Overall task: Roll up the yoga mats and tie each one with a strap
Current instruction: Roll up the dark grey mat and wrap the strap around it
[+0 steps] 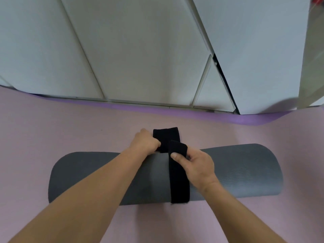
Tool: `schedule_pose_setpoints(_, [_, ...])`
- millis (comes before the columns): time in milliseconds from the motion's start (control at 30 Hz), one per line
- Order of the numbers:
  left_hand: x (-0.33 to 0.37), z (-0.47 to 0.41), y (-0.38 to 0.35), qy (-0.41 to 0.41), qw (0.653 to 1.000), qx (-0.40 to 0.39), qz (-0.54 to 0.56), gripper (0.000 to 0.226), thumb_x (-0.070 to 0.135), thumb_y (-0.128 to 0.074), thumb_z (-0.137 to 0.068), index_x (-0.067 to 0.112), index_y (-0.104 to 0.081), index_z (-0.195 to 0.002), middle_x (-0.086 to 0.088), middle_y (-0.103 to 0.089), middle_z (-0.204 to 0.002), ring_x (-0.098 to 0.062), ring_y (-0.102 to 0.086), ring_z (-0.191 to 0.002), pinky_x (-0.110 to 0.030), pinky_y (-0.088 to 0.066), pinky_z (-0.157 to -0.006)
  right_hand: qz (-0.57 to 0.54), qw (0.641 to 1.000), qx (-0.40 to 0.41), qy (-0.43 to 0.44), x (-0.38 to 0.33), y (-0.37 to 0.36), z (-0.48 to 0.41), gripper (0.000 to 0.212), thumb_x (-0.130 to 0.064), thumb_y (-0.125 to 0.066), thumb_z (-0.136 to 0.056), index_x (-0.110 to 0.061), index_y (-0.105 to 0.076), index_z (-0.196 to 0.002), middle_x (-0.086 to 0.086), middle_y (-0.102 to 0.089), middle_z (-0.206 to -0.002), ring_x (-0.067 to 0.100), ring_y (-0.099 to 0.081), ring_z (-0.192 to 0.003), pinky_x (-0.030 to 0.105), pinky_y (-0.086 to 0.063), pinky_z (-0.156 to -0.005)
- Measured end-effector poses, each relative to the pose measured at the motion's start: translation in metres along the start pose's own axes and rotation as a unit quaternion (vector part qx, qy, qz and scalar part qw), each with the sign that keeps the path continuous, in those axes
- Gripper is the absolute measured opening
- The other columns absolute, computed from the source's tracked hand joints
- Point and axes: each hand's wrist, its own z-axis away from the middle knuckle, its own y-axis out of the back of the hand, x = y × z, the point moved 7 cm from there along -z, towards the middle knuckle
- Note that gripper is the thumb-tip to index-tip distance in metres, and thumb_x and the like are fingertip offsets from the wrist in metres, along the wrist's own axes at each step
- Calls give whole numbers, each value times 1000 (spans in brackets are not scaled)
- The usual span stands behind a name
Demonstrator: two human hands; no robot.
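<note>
The black strap (pixel 179 181) passes under the near edge of the rolled grey mat (pixel 236 171), and its run beneath is hidden. The fingertips of the left hand (pixel 145 142) are lost behind the strap. Both forearms are cut off at the bottom edge (the right one blurred). A red blur (pixel 318 2) in the top right corner cannot be identified.

The one head-worn camera is looking forward and steeply down, sitting close above the rolled mat (pixel 236 171) and facing the white cupboard doors (pixel 140 50).

white cabinet doors (pixel 140 50): far side | dark gap (pixel 223 74): between two doors | red object (pixel 317 4): top-right corner, blurred
</note>
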Motion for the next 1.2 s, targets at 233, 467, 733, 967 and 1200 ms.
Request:
schedule_pose_setpoints(233, [-8,-58,-34,29,994,-21,100,64,15,-86,-65,3,-52,-117,-20,-65,-111,-36,-66,-96,-46,-60,-70,-23,999,13,20,9,-3,0,46,-57,-37,-94,-23,-48,-65,-8,-53,-63,17,-53,-66,44,-46,-68])
schedule_pose_setpoints(467, [8,-46,-25,-55,990,-12,133,19,15,-67,-93,11,-57,-110,-12,-67,-109,-27,-65,-98,-44,-56,-89,1,999,-12,44,9,-5,-3,27,-39,-51,-100,-21,-65,-87,-8,-65,-79,16,-59,-79,38,-48,-74])
schedule_pose_setpoints(733, [55,46,9,-191,964,-37,183,13,8,-58,-99,17,-52,-92,-2,-62,-84,-14,-59,-71,-13,-43,-48,-151,988,-30,27,21,-5,5,33,-55,-62,-81,-30,-74,-100,-11,-74,-84,12,-69,-84,46,-56,-81])
schedule_pose_setpoints(967, [-1,92,-10,-227,949,-13,220,23,9,-60,-98,26,-66,-112,9,-73,-104,-7,-67,-103,-25,-52,-93,-257,965,-55,10,22,0,9,6,-15,-74,-88,-20,-77,-90,1,-76,-85,19,-72,-85,48,-58,-84])
schedule_pose_setpoints(1200, [-4,112,-17,-410,910,39,36,22,8,-74,-72,22,-56,-73,14,-68,-96,-3,-65,-89,-24,-51,-78,-340,931,-130,29,12,15,24,11,8,-68,-84,1,-75,-90,10,-74,-84,14,-69,-81,24,-55,-76])
